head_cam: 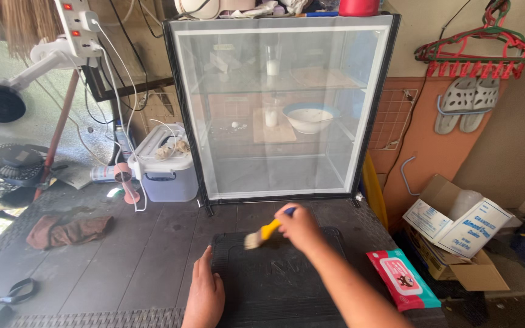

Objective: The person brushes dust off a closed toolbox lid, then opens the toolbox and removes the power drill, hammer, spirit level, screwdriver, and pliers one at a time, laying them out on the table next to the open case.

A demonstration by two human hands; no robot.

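Right hand (299,228), low centre of the frame: fingers curled tight around the handle of a small paintbrush (267,231), yellow ferrule, blue handle end poking out above the knuckles, pale bristles pointing left and slightly blurred. Bristles sit over the upper left part of a black plastic case (274,279) lying flat at the bottom centre; contact with the lid cannot be made out for sure. Right forearm runs down to the lower right edge. Left hand (203,296), bottom centre-left: fingers loose and laid flat, not gripping, resting on the left edge of the case where it meets the dark wicker-edged table (129,255). Just right of the case, a red and teal pack of wet wipes (403,280) lies at the table's corner. Behind the case, centre of frame, a glass display cabinet (281,109) with black frame stands upright; inside on a shelf a white bowl (308,117) and a small white bottle beside it. Left of the cabinet, a white and pale blue lidded storage box (166,163). Mid left on the table, a crumpled brown rag (68,230). Upper left, a white power strip (78,24) with cables hanging. Right side, an open cardboard box (457,228) on the floor; upper right, hangers (478,45) and grey sandals (470,103) on the wall.
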